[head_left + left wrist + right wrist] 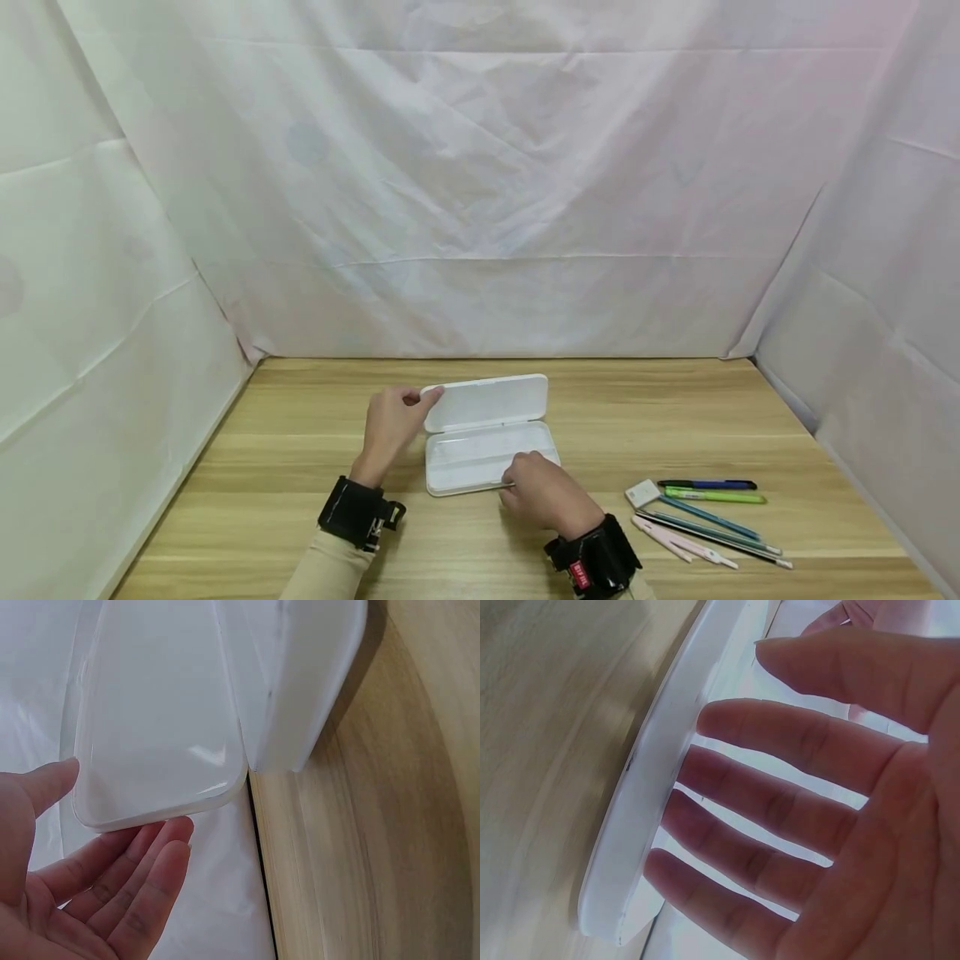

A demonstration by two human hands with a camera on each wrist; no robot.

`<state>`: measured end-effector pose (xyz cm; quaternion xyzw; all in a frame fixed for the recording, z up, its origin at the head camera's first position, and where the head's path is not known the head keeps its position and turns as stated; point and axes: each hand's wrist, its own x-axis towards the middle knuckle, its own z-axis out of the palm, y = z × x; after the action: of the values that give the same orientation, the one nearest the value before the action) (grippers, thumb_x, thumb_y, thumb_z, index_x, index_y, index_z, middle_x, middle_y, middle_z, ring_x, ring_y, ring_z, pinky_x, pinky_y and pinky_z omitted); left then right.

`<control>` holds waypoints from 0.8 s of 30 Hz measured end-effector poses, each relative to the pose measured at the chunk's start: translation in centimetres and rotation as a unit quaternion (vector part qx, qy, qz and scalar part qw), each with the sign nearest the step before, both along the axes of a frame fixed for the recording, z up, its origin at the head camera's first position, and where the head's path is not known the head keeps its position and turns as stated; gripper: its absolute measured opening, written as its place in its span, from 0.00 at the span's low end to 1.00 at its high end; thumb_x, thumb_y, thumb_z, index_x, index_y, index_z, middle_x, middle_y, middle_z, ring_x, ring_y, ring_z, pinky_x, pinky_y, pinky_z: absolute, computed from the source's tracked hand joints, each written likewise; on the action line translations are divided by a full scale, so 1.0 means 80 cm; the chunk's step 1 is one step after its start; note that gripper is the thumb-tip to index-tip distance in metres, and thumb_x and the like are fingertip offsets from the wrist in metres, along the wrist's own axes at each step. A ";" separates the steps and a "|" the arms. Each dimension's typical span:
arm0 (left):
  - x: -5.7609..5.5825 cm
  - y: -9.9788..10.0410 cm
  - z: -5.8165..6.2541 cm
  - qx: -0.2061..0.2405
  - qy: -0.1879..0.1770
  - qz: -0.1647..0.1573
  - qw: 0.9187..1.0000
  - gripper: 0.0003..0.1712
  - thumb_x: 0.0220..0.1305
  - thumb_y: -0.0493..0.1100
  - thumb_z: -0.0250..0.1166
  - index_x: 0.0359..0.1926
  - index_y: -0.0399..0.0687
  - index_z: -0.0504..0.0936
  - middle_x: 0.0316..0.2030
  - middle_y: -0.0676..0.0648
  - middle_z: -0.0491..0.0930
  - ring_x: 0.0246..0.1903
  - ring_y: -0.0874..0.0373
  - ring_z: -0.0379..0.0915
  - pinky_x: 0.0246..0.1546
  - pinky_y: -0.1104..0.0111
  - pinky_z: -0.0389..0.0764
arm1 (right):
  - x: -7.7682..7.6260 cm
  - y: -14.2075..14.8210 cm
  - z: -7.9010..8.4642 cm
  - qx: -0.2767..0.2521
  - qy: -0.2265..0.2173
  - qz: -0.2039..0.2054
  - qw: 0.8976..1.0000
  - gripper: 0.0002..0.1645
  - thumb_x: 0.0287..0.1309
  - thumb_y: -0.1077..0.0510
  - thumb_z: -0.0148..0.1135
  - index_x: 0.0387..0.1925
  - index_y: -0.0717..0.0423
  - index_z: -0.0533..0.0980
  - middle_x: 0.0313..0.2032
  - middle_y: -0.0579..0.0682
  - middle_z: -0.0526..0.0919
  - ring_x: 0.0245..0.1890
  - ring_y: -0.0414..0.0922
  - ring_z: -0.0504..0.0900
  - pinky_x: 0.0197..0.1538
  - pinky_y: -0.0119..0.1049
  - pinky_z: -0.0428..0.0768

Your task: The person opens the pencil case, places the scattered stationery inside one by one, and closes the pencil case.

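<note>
A white pencil case point(468, 454) lies in the middle of the table, its hinged lid point(487, 404) raised toward the back. My left hand point(393, 425) pinches the lid's left end; in the left wrist view, the thumb is at one edge of the lid point(154, 705) and the fingers support it from below. At the front right of the case is my right hand point(551, 492). The right wrist view shows its nearly straight fingers point(772, 806) with their tips along the case's front wall point(641, 787), the thumb held apart. No contents show in the visible part of the tray.
To the right lie a white eraser point(642, 493), a blue pen point(708, 484), a bright green pen point(716, 496), a teal pencil point(712, 517), several darker pencils point(723, 537) and a pink two-legged tool point(686, 543) like compasses. White cloth point(480, 208) walls in the back and sides.
</note>
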<state>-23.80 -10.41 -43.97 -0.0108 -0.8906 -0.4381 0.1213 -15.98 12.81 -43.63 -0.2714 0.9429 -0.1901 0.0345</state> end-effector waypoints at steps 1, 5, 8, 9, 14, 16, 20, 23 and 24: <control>-0.001 0.000 0.000 -0.001 -0.002 0.001 1.000 0.23 0.61 0.59 0.68 0.25 0.43 0.88 0.23 0.50 0.83 0.23 0.59 0.73 0.28 0.67 0.72 | 0.000 -0.001 0.000 0.004 0.000 0.000 1.000 0.22 0.51 0.64 0.61 0.07 0.50 0.66 0.16 0.40 0.68 0.21 0.36 0.65 0.25 0.30 0.65; -0.002 -0.001 -0.001 -0.004 -0.005 0.003 1.000 0.23 0.61 0.59 0.68 0.25 0.43 0.87 0.23 0.50 0.83 0.22 0.59 0.73 0.27 0.67 0.72 | -0.001 -0.003 -0.001 0.018 0.011 0.001 1.000 0.21 0.51 0.62 0.62 0.08 0.50 0.67 0.17 0.41 0.69 0.21 0.37 0.67 0.27 0.30 0.66; -0.001 -0.001 -0.002 -0.005 0.003 0.003 1.000 0.22 0.61 0.58 0.68 0.26 0.43 0.87 0.23 0.49 0.83 0.23 0.58 0.74 0.28 0.66 0.74 | -0.001 -0.004 -0.001 0.023 0.018 0.000 1.000 0.21 0.51 0.62 0.62 0.08 0.50 0.67 0.17 0.41 0.70 0.22 0.37 0.67 0.27 0.30 0.67; 0.000 -0.001 -0.003 -0.006 0.007 0.002 1.000 0.22 0.61 0.57 0.68 0.27 0.43 0.87 0.24 0.49 0.84 0.25 0.58 0.76 0.30 0.65 0.75 | -0.001 -0.005 -0.001 0.023 0.018 -0.001 1.000 0.21 0.51 0.62 0.62 0.08 0.50 0.67 0.18 0.41 0.70 0.22 0.37 0.67 0.28 0.31 0.67; 0.006 0.000 -0.010 -0.001 0.016 0.000 1.000 0.21 0.63 0.58 0.67 0.31 0.44 0.87 0.31 0.46 0.86 0.33 0.54 0.82 0.38 0.59 0.81 | -0.001 -0.006 0.000 0.021 0.013 -0.006 1.000 0.22 0.51 0.62 0.62 0.07 0.50 0.66 0.19 0.42 0.70 0.23 0.37 0.67 0.26 0.30 0.66; 0.008 0.000 -0.014 -0.002 0.017 0.001 1.000 0.21 0.64 0.59 0.66 0.32 0.44 0.87 0.32 0.46 0.86 0.34 0.54 0.82 0.40 0.58 0.81 | -0.002 -0.006 0.000 0.019 0.010 -0.007 1.000 0.23 0.52 0.63 0.62 0.07 0.51 0.66 0.19 0.42 0.70 0.22 0.37 0.66 0.25 0.30 0.66; 0.011 -0.002 -0.022 -0.007 0.027 0.000 1.000 0.23 0.64 0.59 0.65 0.36 0.42 0.87 0.34 0.45 0.87 0.35 0.53 0.83 0.42 0.57 0.81 | -0.005 -0.005 -0.001 0.019 0.017 -0.007 1.000 0.23 0.51 0.63 0.62 0.06 0.50 0.65 0.18 0.42 0.69 0.21 0.36 0.65 0.24 0.29 0.64; 0.014 -0.004 -0.024 -0.008 0.032 -0.002 0.999 0.25 0.65 0.58 0.65 0.40 0.38 0.87 0.35 0.42 0.87 0.35 0.52 0.84 0.42 0.57 0.82 | -0.007 -0.005 -0.002 0.013 0.021 -0.005 1.000 0.24 0.49 0.64 0.61 0.05 0.49 0.63 0.16 0.41 0.67 0.19 0.36 0.64 0.22 0.29 0.63; 0.015 -0.004 -0.025 -0.009 0.034 -0.004 0.999 0.25 0.65 0.57 0.65 0.41 0.37 0.87 0.35 0.41 0.87 0.35 0.51 0.84 0.41 0.57 0.82 | -0.007 -0.005 -0.003 0.010 0.021 -0.005 1.000 0.24 0.49 0.64 0.61 0.05 0.49 0.62 0.16 0.41 0.66 0.19 0.35 0.63 0.22 0.29 0.63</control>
<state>-22.62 -10.74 -45.95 -0.0304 -0.8900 -0.4295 0.1501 -16.58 12.42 -43.86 -0.2703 0.9466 -0.1751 0.0163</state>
